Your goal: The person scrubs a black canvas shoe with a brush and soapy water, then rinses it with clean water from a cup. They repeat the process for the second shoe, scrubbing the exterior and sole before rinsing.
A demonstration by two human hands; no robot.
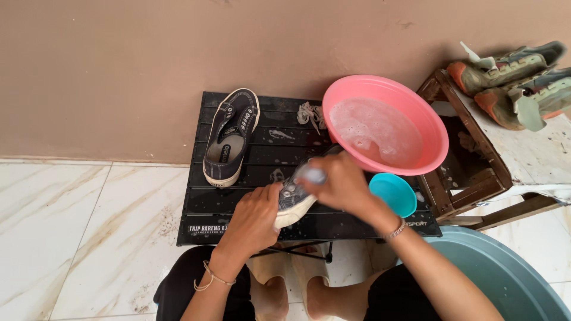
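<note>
From the head camera we look down on a low black slatted table (pixel 256 157) set against a brown wall, with pale marble-patterned floor tiles around it. Our left hand (pixel 254 219) lies over the heel end of a dark sneaker (pixel 293 201) with a white sole, fingers curled down and clamped on it, pressing it to the front part of the table. Our right hand (pixel 340 183) sits just above the same shoe, fingers closed tight around a small brush (pixel 311 175), whose pale end shows blurred at the shoe's upper; we cannot tell whether the bristles touch the fabric. The shoe we hold lies near the table's front edge, between both hands. Its mate, a second dark sneaker (pixel 231 137), rests apart on the left side of the table, opening up. A bundle of white laces (pixel 310 114) lies near the back edge. A pink basin (pixel 385 123) of soapy water stands at the right rear, and a small teal bowl (pixel 393 194) sits just beside our right wrist. To the far right, two worn grey and orange shoes (pixel 517 83) lie on a wooden crate (pixel 470 178), and a large grey-green tub (pixel 505 279) fills the lower right corner.
</note>
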